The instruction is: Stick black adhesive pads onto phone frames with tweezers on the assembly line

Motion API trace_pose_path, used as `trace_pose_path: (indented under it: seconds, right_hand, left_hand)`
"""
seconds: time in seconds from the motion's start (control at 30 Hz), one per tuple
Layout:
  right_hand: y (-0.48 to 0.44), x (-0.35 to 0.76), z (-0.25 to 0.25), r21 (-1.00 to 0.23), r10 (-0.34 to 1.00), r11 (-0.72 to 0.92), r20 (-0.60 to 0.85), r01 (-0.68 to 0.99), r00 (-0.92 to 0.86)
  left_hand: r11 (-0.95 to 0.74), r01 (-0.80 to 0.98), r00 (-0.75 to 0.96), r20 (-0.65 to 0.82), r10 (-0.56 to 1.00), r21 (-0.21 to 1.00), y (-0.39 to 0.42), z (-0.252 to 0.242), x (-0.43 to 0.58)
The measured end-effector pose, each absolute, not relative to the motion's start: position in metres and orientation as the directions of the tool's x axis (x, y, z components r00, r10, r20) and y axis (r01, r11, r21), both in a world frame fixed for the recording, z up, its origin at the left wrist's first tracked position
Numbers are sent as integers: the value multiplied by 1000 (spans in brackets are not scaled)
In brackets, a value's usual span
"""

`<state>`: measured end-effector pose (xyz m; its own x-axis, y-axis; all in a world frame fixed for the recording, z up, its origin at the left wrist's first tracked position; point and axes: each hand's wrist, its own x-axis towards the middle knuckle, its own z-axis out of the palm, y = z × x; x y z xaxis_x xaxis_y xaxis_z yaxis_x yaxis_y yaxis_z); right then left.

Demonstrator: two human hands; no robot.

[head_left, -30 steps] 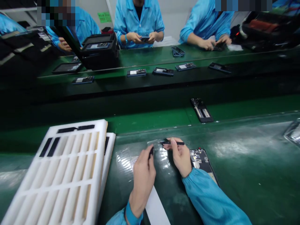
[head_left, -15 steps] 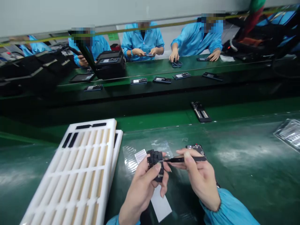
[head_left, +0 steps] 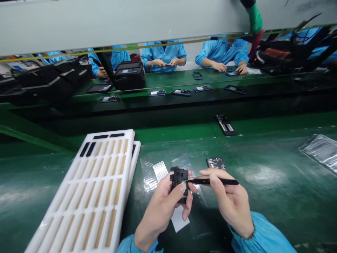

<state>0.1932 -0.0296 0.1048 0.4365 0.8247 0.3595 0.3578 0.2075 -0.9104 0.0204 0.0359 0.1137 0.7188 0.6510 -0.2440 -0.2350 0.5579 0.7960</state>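
Surface: a green anti-static belt bench (head_left: 263,189) runs across my view, with a second green belt (head_left: 184,79) beyond it and a pale overhead panel (head_left: 105,24) crossing the top of the frame. Across the line I count four people in blue smocks (head_left: 163,54), the leftmost barely readable, and one green-sleeved arm (head_left: 255,19) above them at the right. Counts: five dark phones (head_left: 181,92) in a row on the far belt, one more (head_left: 197,75) nearer the far workers, one phone frame (head_left: 225,124) on the strip ahead of me, and one exposed phone board (head_left: 216,163) on my bench. To my left lie two stacked white foam trays (head_left: 79,225), slotted, with two black strips (head_left: 87,149) in the top tray's corner slots. Also logged: one clear bag (head_left: 149,175) holding a perforated sheet (head_left: 160,171), one white card (head_left: 179,221), and one plastic bag (head_left: 319,149) at the right. My left hand (head_left: 160,211) grips one small black bracket (head_left: 179,177) above the bench, its fingers (head_left: 168,193) closed around it. My right hand (head_left: 229,200) pinches a slim black probe (head_left: 213,181) between thumb and fingers (head_left: 210,174), the probe's tip touching the bracket.
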Motion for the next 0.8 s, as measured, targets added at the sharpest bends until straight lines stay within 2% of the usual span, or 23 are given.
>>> trace_pose_path:
  seconds: [0.27, 0.37, 0.43, 0.47, 0.53, 0.63, 0.73, 0.8]
  right_hand:
    - [-45, 202, 115, -843, 832, 235, 432, 484, 348]
    - [-33, 226, 122, -912, 721, 219, 391, 347, 573]
    - [-14, 239, 118, -954, 651, 188, 298, 232, 698]
    - [-2, 241, 112, -970, 679, 156, 243, 187, 693]
    - [20, 234, 91, -990, 817, 72, 128, 121, 562]
    - [42, 202, 50, -999, 949, -24, -14, 29, 316]
    - [47, 173, 18, -998, 976, -67, -66, -2, 208]
    - [44, 163, 7, -997, 982, -80, -77, 10, 171]
  left_hand:
    - [512, -136, 730, -263, 631, 848, 28, 117, 14]
    - [274, 74, 613, -260, 746, 959, 31, 112, 1]
    - [27, 318, 427, -168, 889, 948, 36, 101, -11]
    - [-64, 441, 339, -101, 935, 895, 39, 94, -17]
    - [-168, 643, 256, -3, 967, 747, 43, 77, -27]
    - [-289, 840, 326, -1, 945, 460, 43, 53, -38]
    - [-455, 873, 462, 4, 887, 177, 36, 35, -46]
    - [-537, 843, 537, 4, 844, 43, 32, 29, -49]
